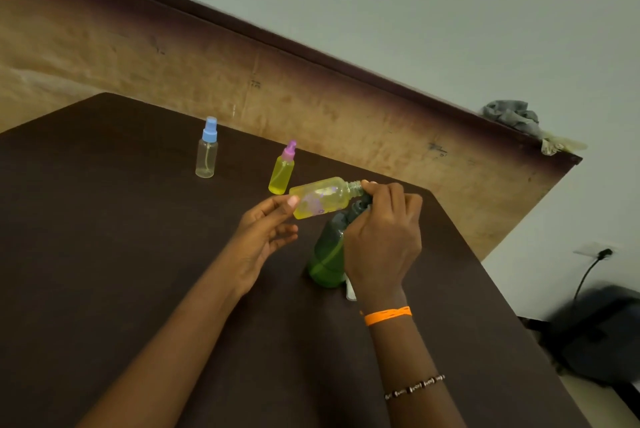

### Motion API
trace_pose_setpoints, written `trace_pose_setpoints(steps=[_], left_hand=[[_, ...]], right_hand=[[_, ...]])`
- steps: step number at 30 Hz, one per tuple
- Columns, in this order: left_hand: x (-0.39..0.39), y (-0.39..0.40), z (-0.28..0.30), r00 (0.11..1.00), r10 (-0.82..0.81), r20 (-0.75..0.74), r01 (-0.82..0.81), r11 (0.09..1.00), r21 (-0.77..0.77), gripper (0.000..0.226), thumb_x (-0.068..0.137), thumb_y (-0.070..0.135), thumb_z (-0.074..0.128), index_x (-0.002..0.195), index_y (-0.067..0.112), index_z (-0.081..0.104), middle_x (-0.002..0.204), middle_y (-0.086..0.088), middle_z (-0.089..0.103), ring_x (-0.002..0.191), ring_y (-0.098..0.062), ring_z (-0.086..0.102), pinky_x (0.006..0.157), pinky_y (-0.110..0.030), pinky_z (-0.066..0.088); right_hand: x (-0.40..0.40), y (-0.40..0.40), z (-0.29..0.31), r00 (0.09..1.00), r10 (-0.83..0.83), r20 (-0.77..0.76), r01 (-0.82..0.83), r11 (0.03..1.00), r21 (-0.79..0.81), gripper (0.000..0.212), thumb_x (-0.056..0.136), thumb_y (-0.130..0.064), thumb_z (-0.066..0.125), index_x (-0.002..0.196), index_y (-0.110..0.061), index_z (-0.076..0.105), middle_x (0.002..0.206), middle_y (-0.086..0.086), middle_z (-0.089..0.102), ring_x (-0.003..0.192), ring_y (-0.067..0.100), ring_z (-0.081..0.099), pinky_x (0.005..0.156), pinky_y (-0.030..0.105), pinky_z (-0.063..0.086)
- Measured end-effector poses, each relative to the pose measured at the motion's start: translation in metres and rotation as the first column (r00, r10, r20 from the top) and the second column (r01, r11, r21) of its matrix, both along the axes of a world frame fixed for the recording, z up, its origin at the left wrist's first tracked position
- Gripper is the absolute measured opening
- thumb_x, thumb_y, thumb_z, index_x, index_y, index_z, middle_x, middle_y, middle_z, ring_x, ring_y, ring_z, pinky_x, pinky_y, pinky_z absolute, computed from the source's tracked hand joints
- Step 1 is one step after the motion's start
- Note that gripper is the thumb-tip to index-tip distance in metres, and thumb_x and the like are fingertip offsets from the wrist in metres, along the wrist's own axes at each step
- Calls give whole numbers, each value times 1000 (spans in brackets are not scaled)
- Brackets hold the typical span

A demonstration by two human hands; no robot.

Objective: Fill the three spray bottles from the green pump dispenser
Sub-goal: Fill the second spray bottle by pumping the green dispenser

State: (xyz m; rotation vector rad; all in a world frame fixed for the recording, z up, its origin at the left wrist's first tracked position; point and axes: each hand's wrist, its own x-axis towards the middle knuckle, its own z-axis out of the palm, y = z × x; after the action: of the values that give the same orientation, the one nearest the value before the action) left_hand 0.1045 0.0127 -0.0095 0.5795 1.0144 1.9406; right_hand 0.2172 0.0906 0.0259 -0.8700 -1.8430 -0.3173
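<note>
1. Lying almost on its side in mid-air above the dark table (104, 254), an uncapped spray bottle (320, 197) holds yellow-green liquid, its threaded neck pointing right.
2. The left hand (265, 237) steadies the base end of that bottle, thumb tip against its lower left corner, the other fingers loosely curled beneath; I cannot tell how many of them touch it.
3. The right hand (382, 240) pinches the bottle's neck between thumb and forefinger, and the rest of the hand wraps over the head of the green pump dispenser (327, 254).
4. The dispenser stands on the table just below the held bottle, its dark green body showing between the two hands; its pump top is mostly hidden by the right hand.
5. A small white piece (350, 290) peeks out on the table beside the dispenser's base, under the right wrist; what it is cannot be told.
6. A spray bottle with a pink cap (282, 174) stands upright just beyond the held one, filled with yellow liquid.
7. Further left and well apart, a clear bottle with a blue cap (207, 153) stands upright and looks empty.
8. The right wrist wears an orange band (388, 316), and a beaded bracelet (414, 386) sits further up the forearm.
9. A crumpled grey cloth (512, 115) lies on the ledge of the wooden panel behind the table.
</note>
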Motion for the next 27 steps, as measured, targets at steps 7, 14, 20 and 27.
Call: trace_pose_setpoints(steps=[7,14,20,27], left_hand=[[0,-1,1,1000,-13,-2,13,1000,11,33,66,35,63,96,20,64,87,6,65,63,-4,58,73,-22,52],[-2,0,-1,1000,-20,8,20,1000,4,34,67,35,64,97,19,63,87,5,65,63,-5,58,70,-20,53],[-1,-4,2,999,-31,-11,31,999,-10,33,67,34,63,96,21,63,86,6,65,63,-4,58,75,-24,51],[-2,0,-2,1000,-24,-16,24,1000,-4,34,65,36,64,95,21,63,83,8,65,61,-3,58,73,-22,52]], right_hand=[[-1,5,8,991,107,-82,-109,994,-25,40,75,-9,34,91,-12,71,84,-1,65,83,16,41,61,36,45],[-5,1,-8,994,29,-106,-31,999,-19,38,76,-3,39,99,-13,68,91,1,64,80,20,48,73,38,41],[9,-4,22,999,23,29,-24,1000,12,36,76,-11,39,88,-15,73,81,-1,70,84,26,55,85,46,40],[2,-2,-16,997,53,-60,-54,999,-4,42,77,-5,39,109,-11,67,109,0,67,90,20,53,79,36,41]])
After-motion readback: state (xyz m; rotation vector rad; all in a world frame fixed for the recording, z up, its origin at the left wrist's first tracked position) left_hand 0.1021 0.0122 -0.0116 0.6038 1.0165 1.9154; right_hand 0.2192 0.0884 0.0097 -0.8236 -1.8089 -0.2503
